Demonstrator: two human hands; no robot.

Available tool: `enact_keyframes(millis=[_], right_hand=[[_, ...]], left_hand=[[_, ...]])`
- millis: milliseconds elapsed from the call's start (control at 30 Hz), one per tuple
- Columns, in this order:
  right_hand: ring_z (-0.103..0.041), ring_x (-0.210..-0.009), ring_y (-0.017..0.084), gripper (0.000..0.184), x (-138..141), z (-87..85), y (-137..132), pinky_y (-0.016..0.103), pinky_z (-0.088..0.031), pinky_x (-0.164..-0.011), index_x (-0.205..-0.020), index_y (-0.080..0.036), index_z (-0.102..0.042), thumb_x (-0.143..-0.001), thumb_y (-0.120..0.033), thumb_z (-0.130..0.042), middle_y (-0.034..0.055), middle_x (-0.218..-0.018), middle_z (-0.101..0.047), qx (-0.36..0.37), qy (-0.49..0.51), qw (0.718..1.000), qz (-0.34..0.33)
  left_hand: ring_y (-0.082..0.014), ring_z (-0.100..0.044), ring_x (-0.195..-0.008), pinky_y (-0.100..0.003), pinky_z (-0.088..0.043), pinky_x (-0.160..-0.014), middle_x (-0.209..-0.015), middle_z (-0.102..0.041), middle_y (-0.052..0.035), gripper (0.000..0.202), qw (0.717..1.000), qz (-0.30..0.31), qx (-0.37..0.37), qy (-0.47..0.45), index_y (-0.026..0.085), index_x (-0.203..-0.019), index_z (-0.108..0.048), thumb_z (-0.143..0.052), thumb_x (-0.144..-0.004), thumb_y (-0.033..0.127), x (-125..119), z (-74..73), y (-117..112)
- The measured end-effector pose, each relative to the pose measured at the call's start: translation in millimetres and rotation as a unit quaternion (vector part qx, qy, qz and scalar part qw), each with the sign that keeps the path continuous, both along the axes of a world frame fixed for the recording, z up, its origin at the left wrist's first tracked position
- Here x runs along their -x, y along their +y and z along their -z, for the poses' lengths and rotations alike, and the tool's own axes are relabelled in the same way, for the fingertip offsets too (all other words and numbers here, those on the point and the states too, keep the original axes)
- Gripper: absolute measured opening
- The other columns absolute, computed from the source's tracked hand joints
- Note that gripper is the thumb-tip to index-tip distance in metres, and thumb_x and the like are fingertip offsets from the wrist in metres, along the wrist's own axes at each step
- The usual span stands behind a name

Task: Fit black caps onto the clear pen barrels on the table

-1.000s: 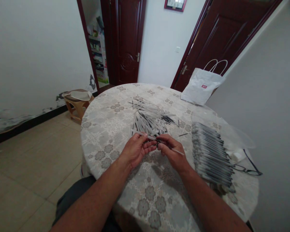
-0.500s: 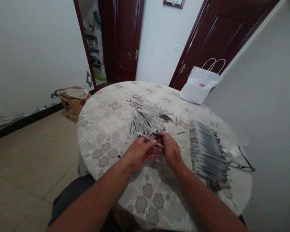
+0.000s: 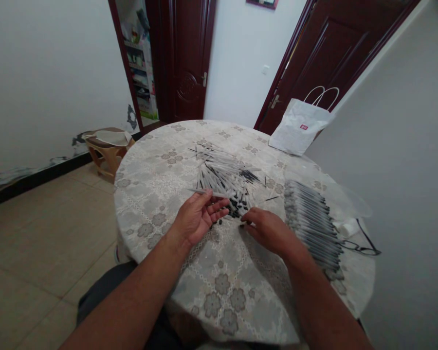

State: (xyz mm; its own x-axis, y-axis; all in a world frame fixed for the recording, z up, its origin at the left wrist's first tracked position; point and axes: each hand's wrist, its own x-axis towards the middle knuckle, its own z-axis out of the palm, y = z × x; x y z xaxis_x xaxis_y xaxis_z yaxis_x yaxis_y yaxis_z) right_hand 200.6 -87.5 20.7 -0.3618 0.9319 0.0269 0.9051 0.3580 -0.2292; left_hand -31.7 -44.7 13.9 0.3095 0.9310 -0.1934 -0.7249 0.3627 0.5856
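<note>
My left hand [image 3: 195, 218] pinches a slim translucent pen barrel [image 3: 219, 195] between thumb and forefinger, its other fingers loosely extended. The barrel lies nearly level, its thin tip to the left. Small black caps [image 3: 234, 208] are heaped on the table just beyond my fingers. My right hand [image 3: 264, 228] reaches down to the table at the near right of these caps, fingertips drawn together. Something dark shows at its fingertips, too small to name. Behind both hands spreads a loose pile of translucent pen barrels [image 3: 213, 180] mixed with thin black rods [image 3: 248, 176].
Right of my hands, a long row of assembled-looking pens [image 3: 312, 223] lies on clear plastic. Eyeglasses [image 3: 361, 249] and a white roll-like object [image 3: 348, 227] lie beyond it. A white paper bag [image 3: 301, 127] stands at the back of the round, cloth-covered table [image 3: 156, 170].
My hands have moved apart. The left kept the barrel and shifted left; the right let go of it and dropped to the table by the black caps. The camera view shifted slightly.
</note>
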Motion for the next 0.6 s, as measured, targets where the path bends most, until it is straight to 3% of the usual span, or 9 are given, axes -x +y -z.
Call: enact_keyframes(millis=[167, 300, 367, 467, 533, 600], right_hand=[[-0.066, -0.082, 0.02, 0.016, 10.2, 9.9, 2.2, 0.028, -0.04, -0.068, -0.091, -0.02, -0.071, -0.091, -0.017, -0.056, 0.0081, -0.092, -0.069, 0.019, -0.065, 0.998, 0.018], [-0.064, -0.081, 0.019, 0.012, 12.6, 11.3, 6.3, 0.029, -0.044, -0.073, -0.097, -0.019, -0.069, -0.09, -0.019, -0.058, 0.0055, -0.089, -0.069, -0.022, 0.107, 0.994, 0.02], [-0.063, -0.071, 0.017, 0.011, 17.4, 11.1, 7.1, 0.029, -0.046, -0.068, -0.099, -0.02, -0.067, -0.092, -0.027, -0.061, 0.0022, -0.08, -0.068, -0.029, 0.265, 0.961, 0.07], [-0.058, -0.058, 0.015, 0.02, 28.7, 12.0, 6.9, 0.026, -0.046, -0.055, -0.095, -0.021, -0.065, -0.088, -0.039, -0.069, -0.0013, -0.07, -0.065, 0.003, 0.47, 0.872, 0.135], [-0.058, -0.057, 0.013, 0.025, 36.0, 13.4, 6.4, 0.025, -0.045, -0.052, -0.094, -0.021, -0.065, -0.084, -0.042, -0.075, -0.0012, -0.071, -0.067, 0.018, 0.537, 0.832, 0.135], [-0.059, -0.059, 0.013, 0.028, 41.1, 15.0, 5.8, 0.024, -0.046, -0.05, -0.095, -0.021, -0.066, -0.082, -0.043, -0.078, -0.0002, -0.077, -0.069, 0.014, 0.568, 0.813, 0.126]], left_hand=[[-0.0254, -0.077, -0.089, -0.038, -0.064, -0.077, -0.09, -0.075, -0.0095, 0.015, 0.999, 0.009, -0.028, 0.013, 0.017, -0.095, -0.055, -0.069, -0.092, 0.022, -6.4, 2.7, -3.5], [-0.0259, -0.078, -0.089, -0.038, -0.064, -0.077, -0.093, -0.076, -0.0087, 0.019, 0.999, 0.01, -0.045, 0.023, 0.018, -0.098, -0.052, -0.07, -0.09, 0.02, -7.4, 3.1, -4.2], [-0.0257, -0.078, -0.088, -0.038, -0.064, -0.077, -0.095, -0.076, -0.0088, 0.02, 0.998, 0.012, -0.053, 0.033, 0.018, -0.099, -0.052, -0.07, -0.09, 0.02, -8.1, 3.2, -4.6], [-0.0253, -0.078, -0.089, -0.039, -0.063, -0.08, -0.096, -0.076, -0.0095, 0.022, 0.997, 0.014, -0.056, 0.046, 0.019, -0.101, -0.052, -0.07, -0.09, 0.02, -9.8, 3.5, -5.8], [-0.0252, -0.077, -0.09, -0.04, -0.063, -0.082, -0.097, -0.076, -0.0099, 0.024, 0.997, 0.018, -0.055, 0.049, 0.019, -0.101, -0.051, -0.071, -0.089, 0.02, -10.9, 3.7, -6.5], [-0.0254, -0.077, -0.091, -0.04, -0.062, -0.083, -0.097, -0.076, -0.0102, 0.025, 0.997, 0.023, -0.056, 0.048, 0.019, -0.101, -0.05, -0.071, -0.088, 0.02, -11.6, 4.2, -7.1]])
